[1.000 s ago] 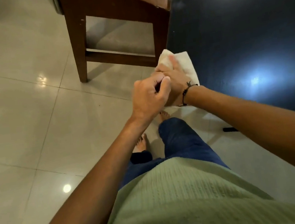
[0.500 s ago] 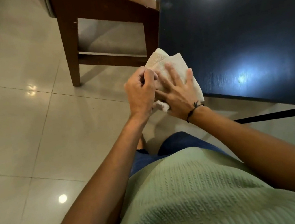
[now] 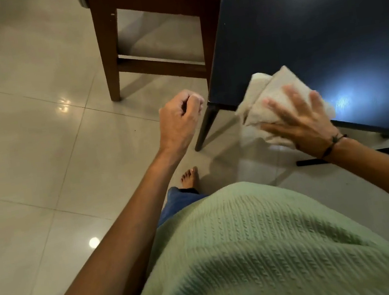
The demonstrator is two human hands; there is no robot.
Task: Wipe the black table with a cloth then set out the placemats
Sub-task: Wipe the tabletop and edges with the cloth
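The black table fills the upper right, glossy, with its near left corner by my hands. A folded white cloth lies over the table's near edge, close to that corner. My right hand lies flat on the cloth with fingers spread, pressing it down. My left hand hangs in the air left of the table corner, fingers curled in, holding nothing. No placemats are in view.
A brown wooden chair stands on the pale tiled floor, pushed against the table's left edge. A slanted table leg comes down under the corner. My bare foot is below it.
My left hand has let go of the cloth and drawn away to the left. My right hand has carried the cloth right, onto the table's edge, fingers spread over it.
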